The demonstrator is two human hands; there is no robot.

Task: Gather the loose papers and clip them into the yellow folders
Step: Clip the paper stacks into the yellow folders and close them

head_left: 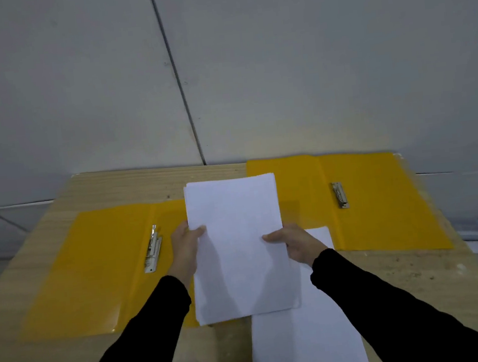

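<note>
Head view | left hand and right hand pinch paper stack by its side edges, thumbs on top | clip of left folder lies just left of left fingers; long axis roughly parallel to stack; left hand nearer

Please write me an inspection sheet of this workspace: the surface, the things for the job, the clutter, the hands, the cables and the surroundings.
Surface: wooden table, with small specks on its right part.
Job's things: left folder and right folder, both yellow, lie open; each shows a metal clip, the left clip and the right clip. The held stack of papers is above the table between the folders. The second stack lies on the table at the near right.
Clutter: nothing seen.
Hands: left hand grips the held stack's left edge, right hand its right edge, thumbs on top.
Cables: nothing seen.
Surroundings: grey panelled wall behind the table.
</note>
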